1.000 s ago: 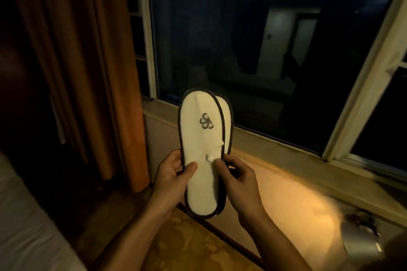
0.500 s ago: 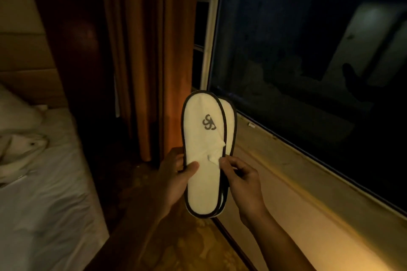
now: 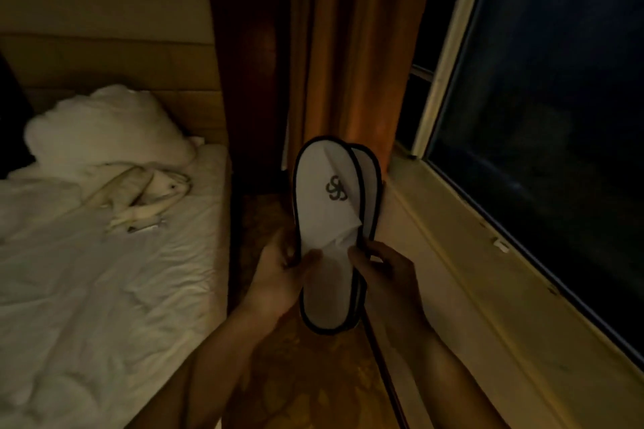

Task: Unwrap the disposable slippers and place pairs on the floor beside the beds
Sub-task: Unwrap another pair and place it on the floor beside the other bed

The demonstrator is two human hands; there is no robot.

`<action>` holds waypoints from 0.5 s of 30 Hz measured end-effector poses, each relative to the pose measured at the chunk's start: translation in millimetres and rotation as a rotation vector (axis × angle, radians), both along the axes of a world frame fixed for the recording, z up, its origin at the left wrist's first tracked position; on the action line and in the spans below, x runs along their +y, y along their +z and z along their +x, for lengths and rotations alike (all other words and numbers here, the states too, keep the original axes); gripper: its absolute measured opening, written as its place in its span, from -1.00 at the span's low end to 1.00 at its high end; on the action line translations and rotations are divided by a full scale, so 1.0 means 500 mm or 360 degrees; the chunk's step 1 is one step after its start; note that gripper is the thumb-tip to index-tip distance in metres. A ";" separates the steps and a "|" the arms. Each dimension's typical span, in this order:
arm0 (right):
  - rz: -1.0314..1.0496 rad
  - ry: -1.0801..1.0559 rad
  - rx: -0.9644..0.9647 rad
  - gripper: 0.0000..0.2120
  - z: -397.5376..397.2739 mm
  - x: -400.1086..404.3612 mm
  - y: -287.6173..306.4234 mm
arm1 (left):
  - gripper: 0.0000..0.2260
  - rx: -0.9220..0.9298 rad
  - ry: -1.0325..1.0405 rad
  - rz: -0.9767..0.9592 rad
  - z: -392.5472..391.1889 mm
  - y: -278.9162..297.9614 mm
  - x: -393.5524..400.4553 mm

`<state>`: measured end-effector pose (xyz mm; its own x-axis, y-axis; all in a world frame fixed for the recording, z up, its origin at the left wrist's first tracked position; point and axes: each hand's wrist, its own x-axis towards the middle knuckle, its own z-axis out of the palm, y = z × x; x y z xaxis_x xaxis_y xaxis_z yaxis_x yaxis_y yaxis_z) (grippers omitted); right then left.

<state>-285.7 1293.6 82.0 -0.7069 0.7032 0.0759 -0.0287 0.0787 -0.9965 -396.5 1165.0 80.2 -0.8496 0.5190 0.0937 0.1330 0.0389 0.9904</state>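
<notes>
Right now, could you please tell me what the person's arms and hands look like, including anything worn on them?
Both forearms are bare: no sleeves show. The left hand and right hand have no gloves, and no rings, watch or markings are visible in the dim light.

Open floor strip [image 3: 265, 219] runs between bed [image 3: 104, 289] on the left and window-side wall [image 3: 488, 341] on the right; narrow. Curtain [image 3: 348, 63] closes its far end. Both hands [image 3: 278, 279] plus slippers [image 3: 331, 237] sit mid-gap over the carpet. Bed top has pillow [image 3: 104, 129] and crumpled wrapper [image 3: 146, 198]; rest is bare sheet.
</notes>
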 end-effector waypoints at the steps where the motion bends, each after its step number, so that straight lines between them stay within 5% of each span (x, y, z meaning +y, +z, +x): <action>1: 0.0002 0.0039 -0.0005 -0.84 -0.034 0.010 -0.002 | -0.79 -0.0011 0.0055 0.0003 -0.027 -0.003 0.002; 15: 0.0019 0.0385 -0.0123 -0.88 -0.477 0.109 -0.012 | -0.66 -0.0179 0.0332 0.0177 -0.422 -0.047 0.060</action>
